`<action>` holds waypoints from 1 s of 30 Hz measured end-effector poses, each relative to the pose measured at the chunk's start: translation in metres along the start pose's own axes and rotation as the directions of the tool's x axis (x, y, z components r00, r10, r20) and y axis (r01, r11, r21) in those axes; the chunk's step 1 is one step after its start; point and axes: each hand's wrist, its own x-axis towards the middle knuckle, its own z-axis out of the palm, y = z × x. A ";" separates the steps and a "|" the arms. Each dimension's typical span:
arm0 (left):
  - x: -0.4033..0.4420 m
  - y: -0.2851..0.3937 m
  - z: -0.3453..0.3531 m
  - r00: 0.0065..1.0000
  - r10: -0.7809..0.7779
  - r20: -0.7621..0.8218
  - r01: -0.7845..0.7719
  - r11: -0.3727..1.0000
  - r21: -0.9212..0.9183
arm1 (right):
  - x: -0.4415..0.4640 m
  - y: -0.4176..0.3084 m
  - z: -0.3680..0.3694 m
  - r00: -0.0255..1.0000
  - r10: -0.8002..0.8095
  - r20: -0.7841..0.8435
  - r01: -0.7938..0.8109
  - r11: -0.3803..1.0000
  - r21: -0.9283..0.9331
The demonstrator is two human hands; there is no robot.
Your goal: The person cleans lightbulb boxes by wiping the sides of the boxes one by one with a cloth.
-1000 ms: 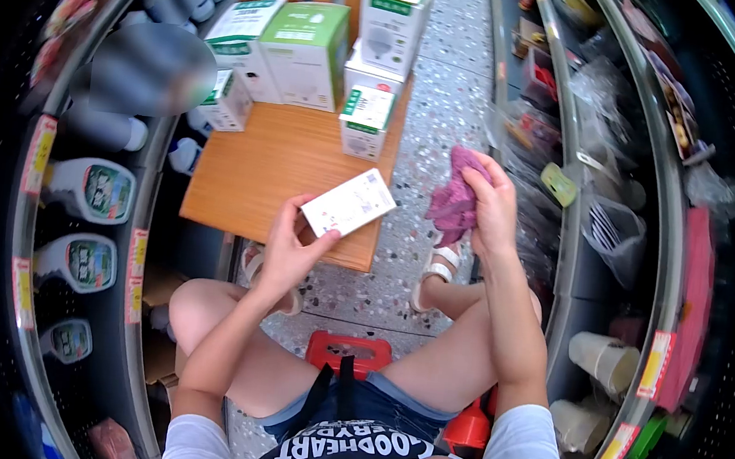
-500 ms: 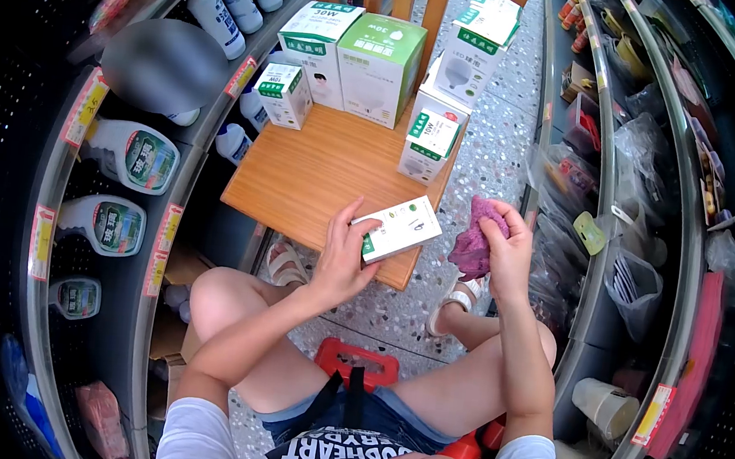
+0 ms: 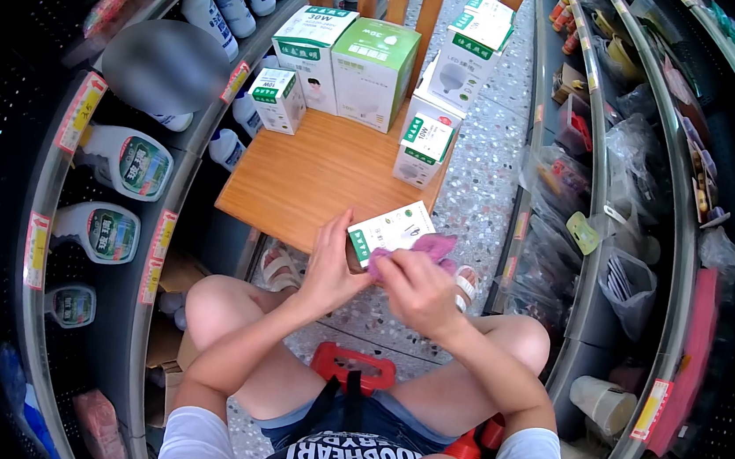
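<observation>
A white and green light bulb box (image 3: 397, 225) is tilted above the front edge of the wooden chair seat (image 3: 292, 189). My left hand (image 3: 331, 257) grips the box at its left end, the thumb underneath. Pressed against the near side of the box is a purple cloth (image 3: 433, 247), bunched in the closed fingers of my right hand (image 3: 419, 295). Part of the cloth is hidden under those fingers.
On the seat stand a large white and green box (image 3: 309, 56), a green box (image 3: 372, 75), a small box (image 3: 279, 100) and stacked bulb boxes (image 3: 425, 147). Shelves with spray bottles (image 3: 131, 161) flank the left; bagged goods (image 3: 627, 286) fill the right. A red stool (image 3: 352, 367) is below me.
My right hand has moved left and down with the purple cloth, from beside the box onto it. The box in my left hand has shifted slightly and turned.
</observation>
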 end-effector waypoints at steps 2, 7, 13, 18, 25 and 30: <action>0.001 0.000 0.003 0.999 0.016 -0.037 -0.016 1.000 -0.010 | 0.000 -0.009 0.005 0.998 -0.040 0.057 0.040 0.999 -0.013; 0.002 0.002 0.001 0.996 0.074 -0.044 -0.073 0.997 0.041 | -0.001 -0.014 0.017 0.989 0.036 0.140 -0.040 0.999 0.024; 0.002 0.004 -0.001 0.996 0.079 -0.043 -0.079 0.997 -0.001 | 0.001 -0.012 0.017 0.984 0.123 0.128 -0.127 0.992 0.024; 0.005 0.003 0.000 0.999 0.037 -0.010 -0.038 0.998 -0.053 | 0.002 -0.001 0.012 0.982 0.154 0.111 -0.154 0.988 -0.008; 0.005 0.003 -0.002 0.999 0.037 0.000 -0.037 0.999 -0.028 | 0.001 0.017 0.003 0.973 0.220 0.064 -0.213 0.973 -0.091; 0.005 0.003 -0.002 1.000 0.020 0.014 -0.019 1.000 -0.023 | 0.000 0.032 0.000 0.972 0.235 0.029 -0.227 0.959 -0.170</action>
